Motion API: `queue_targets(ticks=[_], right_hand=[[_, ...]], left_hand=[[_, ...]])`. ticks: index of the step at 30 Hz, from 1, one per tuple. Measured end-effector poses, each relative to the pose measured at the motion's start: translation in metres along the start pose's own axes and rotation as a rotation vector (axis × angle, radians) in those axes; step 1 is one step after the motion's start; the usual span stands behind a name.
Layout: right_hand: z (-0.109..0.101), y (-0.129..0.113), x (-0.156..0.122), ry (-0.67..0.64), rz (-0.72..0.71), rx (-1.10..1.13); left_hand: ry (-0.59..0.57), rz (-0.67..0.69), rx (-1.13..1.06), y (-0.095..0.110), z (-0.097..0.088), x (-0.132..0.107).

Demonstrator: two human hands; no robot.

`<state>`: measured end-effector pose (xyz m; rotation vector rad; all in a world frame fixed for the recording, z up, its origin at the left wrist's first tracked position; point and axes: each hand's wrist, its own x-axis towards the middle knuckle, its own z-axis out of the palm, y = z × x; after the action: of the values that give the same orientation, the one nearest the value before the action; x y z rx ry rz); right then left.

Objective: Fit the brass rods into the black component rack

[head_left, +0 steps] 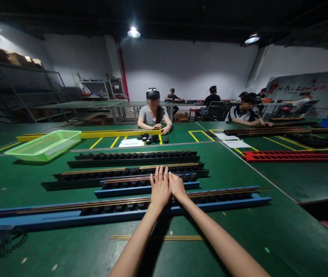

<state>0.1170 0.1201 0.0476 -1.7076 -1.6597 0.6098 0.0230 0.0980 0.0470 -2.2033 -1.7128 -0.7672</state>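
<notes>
Two bare forearms reach up from the bottom of the frame to a person's **left hand** (160, 188) and **right hand** (178, 186), which sit side by side near the centre, palms down. Their edges are touching or very nearly so. The fingers are straight and close together, with no pinch or grip visible, though it is impossible to tell whether they press on anything.

Directly beneath the palms lies a **long blue fixture** (224, 205), its long axis running left to right across the frame and rising slightly to the right. Thin **brass rods** (117, 202) run along it above a row of black blocks. Both hands cross it almost at right angles. Just beyond it lies a **shorter blue fixture** (123, 192), parallel to it. The left hand's fingers reach over this fixture, and the right hand's fingertips end on it.

Two dark **black-based fixtures** (135, 156) lie farther up, also parallel. **Loose brass strips** (158, 237) rest on the **green bench mat** (239, 238) below the wrists.

At upper left sits a **lime-green plastic tray** (44, 146). At right lies a **red fixture** (293, 156). Across the bench, a **seated co-worker** (153, 111) has both hands near **black parts** (148, 138).
</notes>
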Motion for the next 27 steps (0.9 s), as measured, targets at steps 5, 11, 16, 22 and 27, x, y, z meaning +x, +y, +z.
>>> queue_targets(ticks=[5,11,16,22,27], right_hand=[[0.004,0.010,0.004,0.070,-0.001,0.054],[0.005,0.017,0.006,0.197,-0.007,0.084],[0.005,0.013,0.003,0.307,-0.075,0.050],[-0.013,0.005,-0.006,0.443,-0.212,-0.124],[-0.034,0.014,-0.013,0.452,-0.328,-0.342]], left_hand=[[-0.031,0.023,-0.019,0.010,-0.004,0.007],[-0.079,-0.013,-0.034,0.017,0.003,0.006],[-0.091,-0.010,-0.032,0.016,0.005,0.004],[-0.106,-0.001,-0.027,0.018,-0.002,0.004],[-0.141,-0.029,-0.032,0.018,-0.005,0.004]])
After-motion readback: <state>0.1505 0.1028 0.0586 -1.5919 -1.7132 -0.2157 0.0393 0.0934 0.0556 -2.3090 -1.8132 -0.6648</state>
